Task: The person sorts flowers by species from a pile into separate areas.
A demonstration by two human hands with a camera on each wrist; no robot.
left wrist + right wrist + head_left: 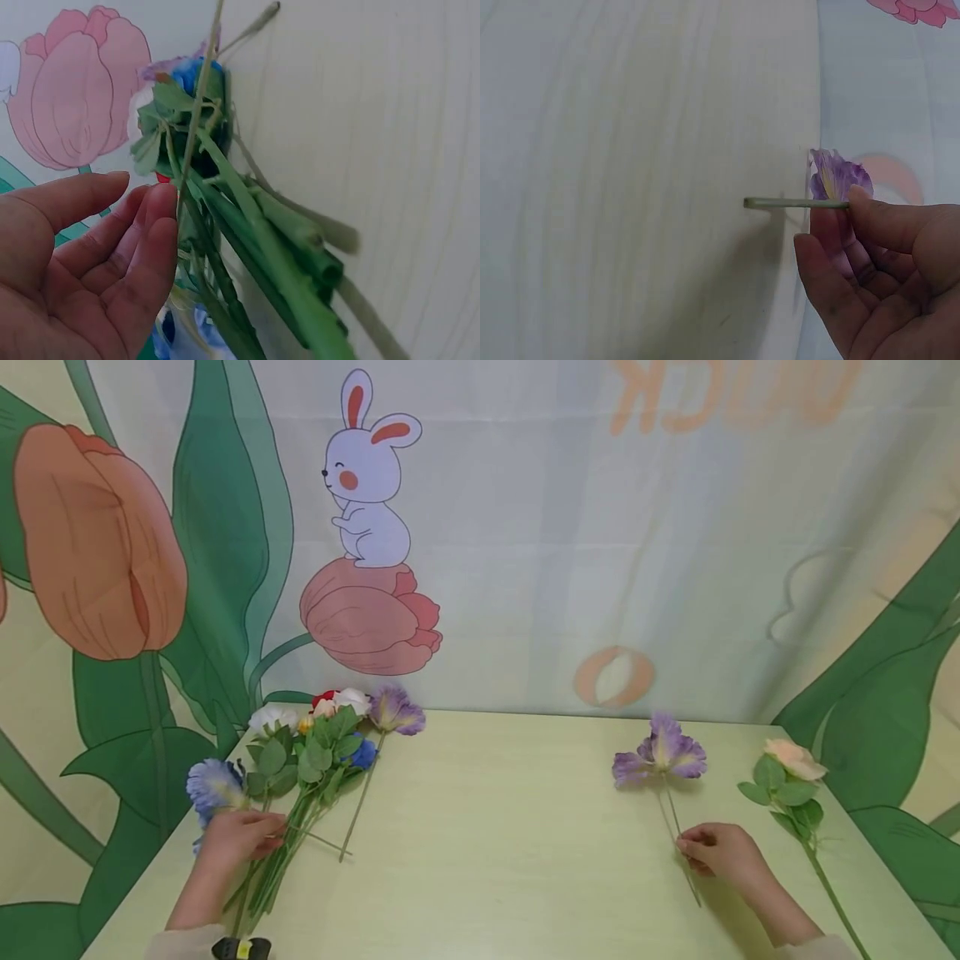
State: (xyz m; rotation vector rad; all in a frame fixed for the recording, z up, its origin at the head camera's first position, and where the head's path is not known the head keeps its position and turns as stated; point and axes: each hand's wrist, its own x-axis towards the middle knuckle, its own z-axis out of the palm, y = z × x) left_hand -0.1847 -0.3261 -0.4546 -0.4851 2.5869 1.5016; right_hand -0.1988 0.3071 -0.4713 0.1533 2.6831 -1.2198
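Observation:
My right hand (723,857) pinches the thin stem of a purple iris (666,752) between thumb and fingertips. Its bloom points toward the back, and the stem's cut end shows in the right wrist view. On the left, my left hand (242,839) is at the stem of a blue iris (215,787), which lies across a bunch of green stems (247,247). In the left wrist view the thumb stands apart from the loosely bent fingers, and the thin stem runs past the fingertips without being pinched.
Blooms in the left pile include a white flower (273,718) and a blue flower (363,752). Another purple iris (396,710) lies at the pile's right side. A peach rose (797,760) lies at the table's (480,827) right edge. A printed curtain (510,527) hangs behind.

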